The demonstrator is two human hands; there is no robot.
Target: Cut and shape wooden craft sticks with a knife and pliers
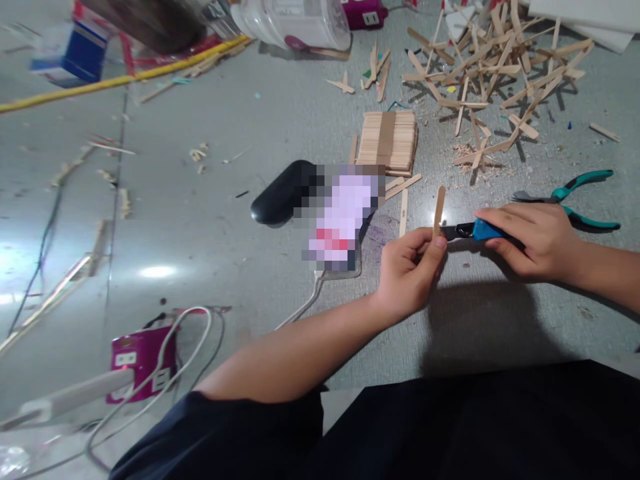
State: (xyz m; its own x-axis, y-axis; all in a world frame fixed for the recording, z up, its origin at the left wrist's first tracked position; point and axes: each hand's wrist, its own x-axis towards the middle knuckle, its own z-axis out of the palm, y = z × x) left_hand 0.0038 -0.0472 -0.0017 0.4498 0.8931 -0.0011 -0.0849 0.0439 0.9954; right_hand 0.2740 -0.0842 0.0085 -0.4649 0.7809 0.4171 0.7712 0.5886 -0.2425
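Note:
A wooden craft stick [439,208] stands nearly upright, pinched between the thumb and fingers of my left hand [411,270]. My right hand [537,241] is wrapped round a blue and black utility knife [486,231]. The knife's dark blade points left and meets the stick just above my left thumb. Behind my right hand lie pliers [590,188] with teal handles, partly hidden by it. A few loose craft sticks [403,212] lie beyond my left hand, close to a banded bundle of craft sticks [386,143].
A phone with a blurred screen [345,217] lies left of my hands, its white cable running down-left. Beside it is a black oblong case [283,193]. Joined stick pieces [493,73] pile up at the back right. A purple power socket [143,360] sits lower left.

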